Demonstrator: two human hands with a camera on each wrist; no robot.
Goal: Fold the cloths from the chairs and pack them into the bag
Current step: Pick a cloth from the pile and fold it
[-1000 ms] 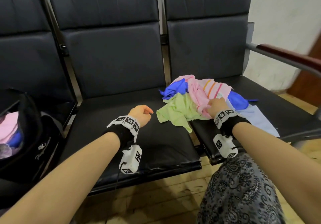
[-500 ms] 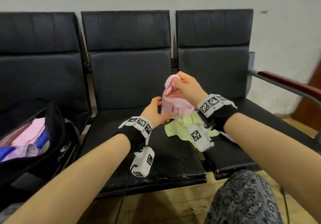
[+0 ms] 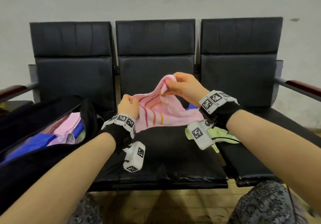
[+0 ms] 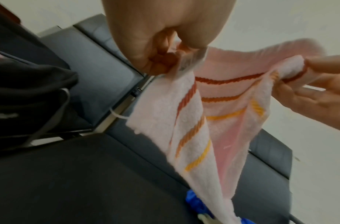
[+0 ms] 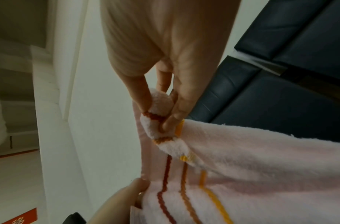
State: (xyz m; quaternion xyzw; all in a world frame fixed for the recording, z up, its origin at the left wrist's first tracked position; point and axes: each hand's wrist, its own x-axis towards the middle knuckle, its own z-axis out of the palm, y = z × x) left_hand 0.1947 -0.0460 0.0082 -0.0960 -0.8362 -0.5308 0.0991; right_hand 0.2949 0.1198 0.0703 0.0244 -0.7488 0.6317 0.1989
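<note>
Three black padded seats in a row, this bench (image 3: 166, 163) fills the view, and on its left seat sits the open black fabric bag (image 3: 43, 157), mouth gaping, with folded pink, purple and blue cloths (image 3: 64, 130) already tucked inside. So part of the job looks done!

Centre stage: the pink terry cloth with red, orange and yellow stripes (image 3: 161, 114), held up in the air above the middle seat, sagging between two hands and not yet squared up. Its lower edge droops to the cushion, or just above it.

Down on the right, where the middle seat meets the right one, a pale green cloth (image 3: 218, 133) lies crumpled, and a scrap of bright blue cloth (image 3: 192, 106) peeks out behind the pink one. Those two are unfolded, waiting their turn.

Now the hands. The right hand (image 3: 184, 86) is the higher one, thumb and fingers pinching a bunched corner of the striped cloth; the right wrist view shows the wad squeezed tight between them. The left hand (image 3: 128, 105) sits lower, fingers curled over the opposite edge near its label.

My read: we're at the spread-and-align stage of this cloth. Folding it, bagging it, then the green and the blue all lie ahead.
</note>
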